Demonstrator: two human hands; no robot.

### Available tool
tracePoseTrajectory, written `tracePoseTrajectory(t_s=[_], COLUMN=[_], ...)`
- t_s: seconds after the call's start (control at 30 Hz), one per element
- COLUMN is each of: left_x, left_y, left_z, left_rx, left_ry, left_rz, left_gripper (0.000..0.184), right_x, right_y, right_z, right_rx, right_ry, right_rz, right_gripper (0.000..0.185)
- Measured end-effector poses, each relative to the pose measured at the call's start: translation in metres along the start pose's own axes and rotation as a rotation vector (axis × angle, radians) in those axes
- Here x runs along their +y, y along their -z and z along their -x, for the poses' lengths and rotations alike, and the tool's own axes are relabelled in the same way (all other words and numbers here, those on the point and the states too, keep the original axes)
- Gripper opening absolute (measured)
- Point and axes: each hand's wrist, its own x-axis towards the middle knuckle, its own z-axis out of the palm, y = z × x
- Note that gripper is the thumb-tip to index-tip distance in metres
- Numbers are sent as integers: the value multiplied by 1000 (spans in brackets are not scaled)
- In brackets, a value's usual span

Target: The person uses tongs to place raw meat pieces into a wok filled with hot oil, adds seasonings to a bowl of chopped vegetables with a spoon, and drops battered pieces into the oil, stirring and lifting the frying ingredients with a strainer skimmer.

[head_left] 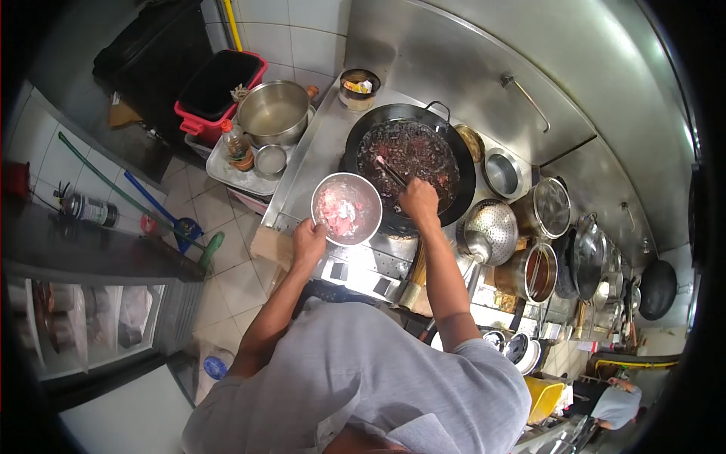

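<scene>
My left hand point(308, 242) grips the rim of a metal bowl point(373, 227), tilted slightly beside the wok. Pink raw meat pieces point(340, 210) with a whitish coating lie in the bowl. Over the near part of a large black wok point(467, 170), my right hand point(420, 200) is closed round dark chopsticks point(394, 175). A small pale pink piece point(380, 160) shows at their tips. Dark bubbling liquid point(408, 144) fills much of the wok, with reddish bits in it.
A perforated ladle point(488, 231) rests right of the wok, near several pots. Behind the wok stands a small can point(359, 98). To the left are a large metal pot point(274, 113) and a bottle point(237, 147). Another person point(616, 405) is at far lower right.
</scene>
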Motion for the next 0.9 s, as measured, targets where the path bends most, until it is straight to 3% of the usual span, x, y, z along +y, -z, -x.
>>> tracePoseTrajectory(t_s=[0.07, 0.17, 0.3, 0.43, 0.53, 0.63, 0.77, 0.9], left_x=[-2, -5, -1, -3, 8, 25, 41, 45], left_y=[1, 2, 4, 0, -4, -11, -21, -26], left_z=[2, -1, 0, -5, -8, -9, -5, -6], left_rx=[1, -1, 2, -2, 11, -15, -29, -93], left_ry=[-11, -7, 9, 36, -23, -67, -162, -100], left_rz=[-6, -38, 24, 74, 10, -34, -10, -11], left_gripper=[26, 26, 27, 28, 25, 25, 25, 27], right_x=[-3, -6, -27, -47, -53, -61, -56, -45], right_y=[-21, -35, 26, 86, 88, 73, 53, 68], right_z=[-14, -20, 10, 51, 78, 85, 86, 91], right_rx=[-156, -149, 0, -105, -174, -268, -212, -234], right_ry=[-52, -121, -71, -53, 73, 18, -9, -24], right_rz=[51, 47, -42, -194, -271, -205, -243, -265], right_gripper=[26, 24, 24, 26, 26, 27, 23, 23])
